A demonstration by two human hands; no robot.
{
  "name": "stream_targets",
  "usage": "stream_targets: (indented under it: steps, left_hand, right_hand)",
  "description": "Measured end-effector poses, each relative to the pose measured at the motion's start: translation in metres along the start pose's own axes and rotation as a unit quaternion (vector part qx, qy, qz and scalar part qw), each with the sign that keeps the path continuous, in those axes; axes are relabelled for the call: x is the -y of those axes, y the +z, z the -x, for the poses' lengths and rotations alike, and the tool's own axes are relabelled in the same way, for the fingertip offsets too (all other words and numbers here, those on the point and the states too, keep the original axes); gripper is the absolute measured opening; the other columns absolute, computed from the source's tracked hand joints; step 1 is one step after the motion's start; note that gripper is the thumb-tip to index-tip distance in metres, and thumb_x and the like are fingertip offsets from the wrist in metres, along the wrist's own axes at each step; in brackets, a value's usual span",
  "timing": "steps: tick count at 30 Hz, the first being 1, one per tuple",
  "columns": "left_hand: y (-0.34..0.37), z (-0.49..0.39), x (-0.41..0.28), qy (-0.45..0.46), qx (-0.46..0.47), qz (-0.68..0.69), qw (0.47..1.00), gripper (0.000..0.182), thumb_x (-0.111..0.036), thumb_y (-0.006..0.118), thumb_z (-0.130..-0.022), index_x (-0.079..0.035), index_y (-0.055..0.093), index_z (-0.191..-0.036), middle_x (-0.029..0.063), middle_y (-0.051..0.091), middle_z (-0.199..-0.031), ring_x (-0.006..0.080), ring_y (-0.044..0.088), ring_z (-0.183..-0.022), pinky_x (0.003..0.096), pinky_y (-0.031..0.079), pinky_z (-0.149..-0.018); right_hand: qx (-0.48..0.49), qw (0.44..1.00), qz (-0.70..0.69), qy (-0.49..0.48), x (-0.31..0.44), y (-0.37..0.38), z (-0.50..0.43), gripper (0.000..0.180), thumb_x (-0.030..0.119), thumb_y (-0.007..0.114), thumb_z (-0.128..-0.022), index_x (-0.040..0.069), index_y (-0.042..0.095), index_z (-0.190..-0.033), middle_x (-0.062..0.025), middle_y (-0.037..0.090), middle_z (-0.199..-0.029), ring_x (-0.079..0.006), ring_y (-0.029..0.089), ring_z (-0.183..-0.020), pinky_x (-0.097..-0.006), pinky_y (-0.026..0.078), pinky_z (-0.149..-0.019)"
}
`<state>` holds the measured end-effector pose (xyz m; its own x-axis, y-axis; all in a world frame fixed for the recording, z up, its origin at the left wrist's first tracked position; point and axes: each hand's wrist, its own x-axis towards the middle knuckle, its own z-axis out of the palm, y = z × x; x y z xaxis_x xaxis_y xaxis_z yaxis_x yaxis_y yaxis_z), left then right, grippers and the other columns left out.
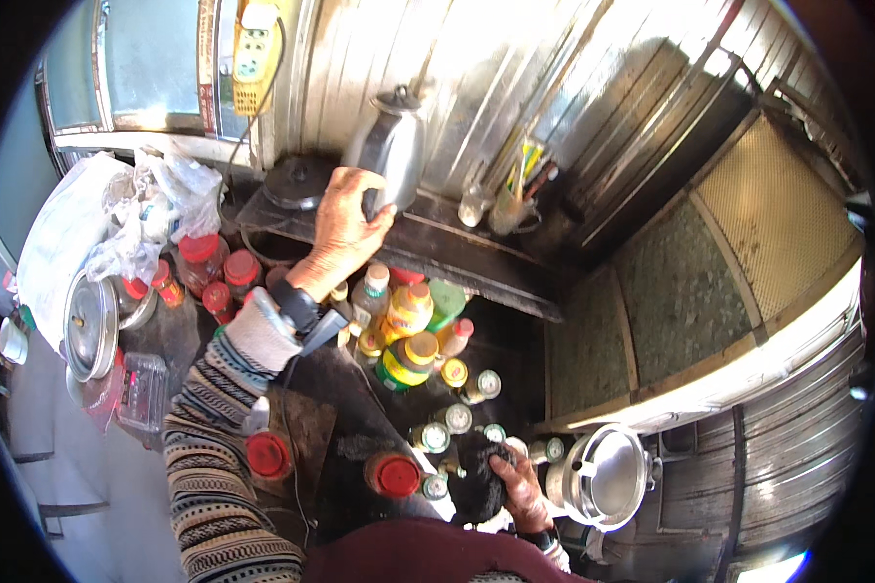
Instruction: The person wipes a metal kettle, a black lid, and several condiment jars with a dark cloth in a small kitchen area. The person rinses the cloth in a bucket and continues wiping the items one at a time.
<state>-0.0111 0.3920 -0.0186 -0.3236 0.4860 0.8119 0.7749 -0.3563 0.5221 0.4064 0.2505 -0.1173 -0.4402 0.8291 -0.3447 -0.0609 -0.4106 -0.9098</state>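
My left hand (346, 226) grips the side of a shiny metal jug (395, 157) with a knobbed lid. The jug is upright at the dark shelf (474, 251) along the corrugated wall; whether its base touches the shelf is hard to tell. Low in the view, my right hand (523, 484) holds a black fuzzy cloth or pad (479, 477). Small lidded jars (435, 437) stand close around that hand. Below my left forearm are several bottles and jars, among them a yellow-capped jar with a green and yellow label (408, 361).
On the shelf sit a black round lid or pan (295, 182), a small glass jar (474, 204) and a utensil holder (509, 211). A metal pot (601, 477) stands at right. Red-lidded jars (200, 251), plastic bags (164, 197) and a pot lid (91, 328) crowd the left. A thin cord (292, 444) crosses the worktop.
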Motion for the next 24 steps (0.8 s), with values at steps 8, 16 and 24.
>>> stream_targets:
  steps: [8, 16, 24]
  left_hand:
    - [-0.058, 0.102, -0.078, -0.228, 0.246, 0.171, 0.926, 0.009, -0.001, 0.064, -0.091, -0.001, 0.062, -0.1, 0.0025, 0.065, -0.093, 0.0052, 0.061, -0.083, 0.0214, 0.049, -0.069]
    - [-0.023, 0.235, -0.208, -0.4, 0.33, 0.419, 0.745, 0.103, -0.049, 0.072, -0.081, 0.0, 0.017, -0.153, 0.0134, 0.037, -0.148, 0.0252, 0.038, -0.137, 0.0394, 0.031, -0.113]
    - [-0.032, 0.266, -0.227, -0.525, 0.191, 0.453, 0.695, 0.074, -0.06, 0.033, -0.1, -0.018, 0.016, -0.158, 0.0137, 0.025, -0.159, 0.0298, 0.027, -0.146, 0.0481, 0.022, -0.119]
  right_hand:
    - [0.118, 0.991, -0.049, -0.051, 0.024, -0.021, -0.007, 0.058, 0.032, 0.062, -0.088, -0.001, 0.052, -0.135, -0.0205, 0.048, -0.136, -0.03, 0.048, -0.125, -0.0409, 0.039, -0.105]
    - [0.208, 0.945, -0.055, -0.248, 0.035, 0.021, -0.025, 0.055, 0.016, 0.071, -0.089, 0.005, 0.05, -0.138, -0.011, 0.054, -0.128, -0.0224, 0.048, -0.124, -0.0359, 0.039, -0.105]
    - [0.206, 0.831, 0.237, -0.458, 0.024, 0.035, -0.008, 0.072, 0.026, 0.079, -0.074, 0.002, 0.051, -0.136, -0.0199, 0.048, -0.129, -0.0386, 0.043, -0.126, -0.0474, 0.037, -0.104]
